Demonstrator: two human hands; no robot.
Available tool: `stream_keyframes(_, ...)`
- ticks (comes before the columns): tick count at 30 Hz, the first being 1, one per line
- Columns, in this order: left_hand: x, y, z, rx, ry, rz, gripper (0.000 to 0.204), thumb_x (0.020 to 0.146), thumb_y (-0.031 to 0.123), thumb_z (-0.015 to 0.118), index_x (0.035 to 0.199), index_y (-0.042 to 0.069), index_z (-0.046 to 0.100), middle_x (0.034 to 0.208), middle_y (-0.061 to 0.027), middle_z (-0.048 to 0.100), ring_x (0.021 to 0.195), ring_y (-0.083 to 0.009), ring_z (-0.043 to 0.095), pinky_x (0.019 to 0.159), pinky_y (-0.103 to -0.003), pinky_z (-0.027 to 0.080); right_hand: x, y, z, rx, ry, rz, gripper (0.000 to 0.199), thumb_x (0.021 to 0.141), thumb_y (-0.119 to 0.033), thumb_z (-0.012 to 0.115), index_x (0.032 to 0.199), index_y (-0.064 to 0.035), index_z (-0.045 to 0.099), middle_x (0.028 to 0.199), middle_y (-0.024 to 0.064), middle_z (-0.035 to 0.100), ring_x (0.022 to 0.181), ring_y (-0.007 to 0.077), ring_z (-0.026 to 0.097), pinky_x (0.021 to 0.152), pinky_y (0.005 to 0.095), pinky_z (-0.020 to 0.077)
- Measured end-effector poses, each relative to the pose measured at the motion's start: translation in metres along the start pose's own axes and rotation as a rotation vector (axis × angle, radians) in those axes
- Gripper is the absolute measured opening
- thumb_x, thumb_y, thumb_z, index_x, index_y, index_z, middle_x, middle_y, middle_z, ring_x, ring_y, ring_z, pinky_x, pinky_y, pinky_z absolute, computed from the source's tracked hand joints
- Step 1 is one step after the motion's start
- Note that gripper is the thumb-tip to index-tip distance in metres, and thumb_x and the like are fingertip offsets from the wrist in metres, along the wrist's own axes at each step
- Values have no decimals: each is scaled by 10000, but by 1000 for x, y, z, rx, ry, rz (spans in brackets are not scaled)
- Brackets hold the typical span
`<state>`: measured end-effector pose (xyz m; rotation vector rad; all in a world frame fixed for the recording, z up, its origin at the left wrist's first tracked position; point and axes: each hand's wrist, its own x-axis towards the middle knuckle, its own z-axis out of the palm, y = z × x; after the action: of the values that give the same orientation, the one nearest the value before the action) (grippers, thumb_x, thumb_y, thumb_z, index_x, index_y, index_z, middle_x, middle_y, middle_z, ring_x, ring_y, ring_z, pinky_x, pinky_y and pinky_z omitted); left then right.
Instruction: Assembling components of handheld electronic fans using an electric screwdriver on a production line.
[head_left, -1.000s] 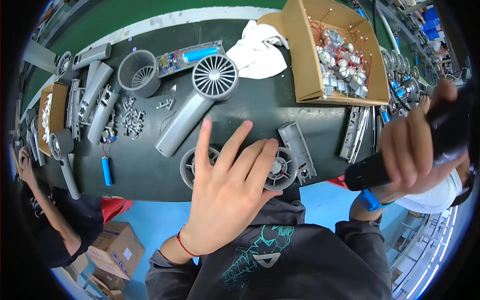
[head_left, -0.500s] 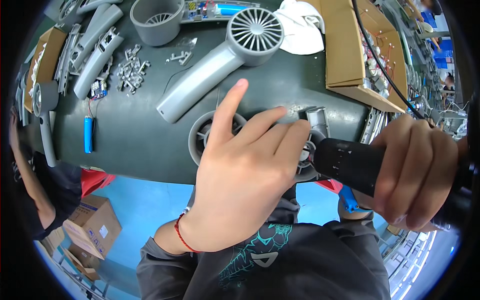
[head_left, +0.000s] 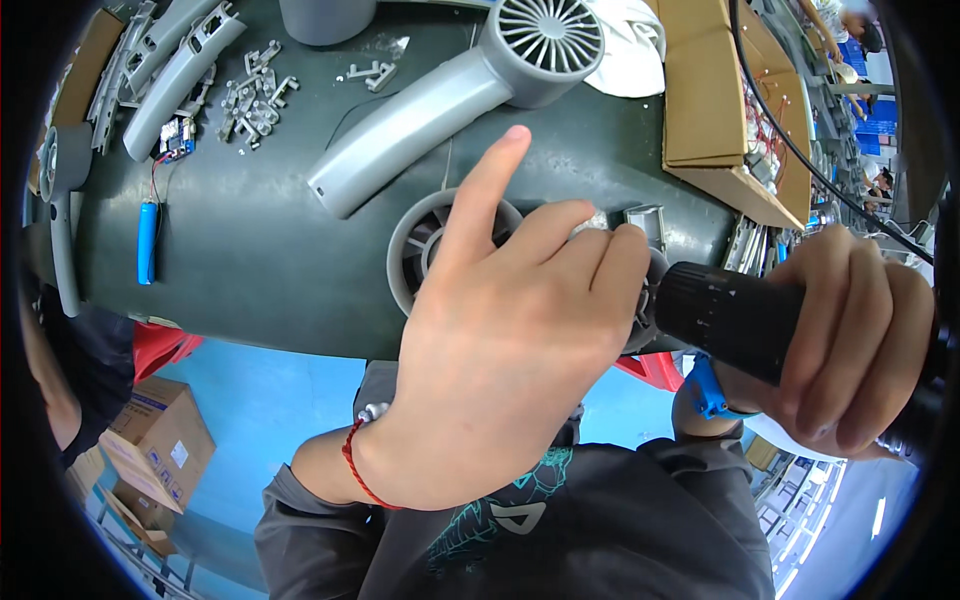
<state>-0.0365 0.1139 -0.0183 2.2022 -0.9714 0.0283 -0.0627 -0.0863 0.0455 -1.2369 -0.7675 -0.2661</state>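
Note:
My right hand (head_left: 855, 345) is wrapped round a black electric screwdriver (head_left: 725, 310) at the right, held almost level. Its tip end points left at a grey round fan part (head_left: 648, 325), mostly covered by my left hand. My left hand (head_left: 510, 330) lies over the parts with its back up; its outermost finger is stretched out and the others bend down onto the fan part by the screwdriver. The thumb and fingertip contact are hidden. Beside them, a grey ring-shaped fan housing (head_left: 400, 255) shows partly. A whole grey handheld fan (head_left: 430, 130) lies just beyond.
Small grey plastic pieces (head_left: 255, 105), long grey handle shells (head_left: 180, 85) and a blue battery (head_left: 147, 243) with a circuit board lie left. At the back right stand a cardboard box (head_left: 700, 110) of wired parts and a white cloth (head_left: 632, 55). A black cable (head_left: 790, 150) hangs at right.
The view has shifted, so the table things sit higher and the left-hand items further left. Both hands keep nearly the same pose, with the screwdriver still at the fan part.

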Motion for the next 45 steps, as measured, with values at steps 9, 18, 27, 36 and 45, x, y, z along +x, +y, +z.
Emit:
stream_keyframes(9,-1,0,-1,-15,-15,-1,569,464,121,866,1005,68,699,922,-11,697,982,-182,662,1104,-508,367,-1,4,6,35,155,6,171,785,-29,740,702,-60,595,693,33,672,544,103,657,542,180,598)
stream_keyframes(18,-1,0,1,15,20,2,551,501,136,870,1020,77,697,920,-14,696,991,-180,658,1108,-496,359,3,30,29,186,310,-103,199,841,-184,715,860,-41,577,671,13,650,515,91,625,501,182,565)
stream_keyframes(27,-4,-2,-26,76,-128,40,629,528,83,849,1120,72,636,1044,-41,672,1124,-244,607,1138,-510,302,-2,19,15,352,450,-300,363,896,-338,689,1017,-21,560,650,-7,627,485,79,593,459,185,533)
stream_keyframes(36,-24,35,-36,75,-95,11,779,671,249,822,1337,8,498,1332,-148,535,1322,-374,440,1098,-512,347,-8,11,-12,-58,281,-54,644,905,-609,593,1234,-62,502,612,-59,555,463,37,544,446,169,466)
stream_keyframes(45,-32,62,58,-70,-187,-43,753,736,346,791,1309,-46,501,1340,-262,487,1272,-446,451,1101,-519,348,-5,2,-1,-48,335,-162,575,896,-528,663,1170,-46,509,621,-55,558,456,29,531,453,157,462)
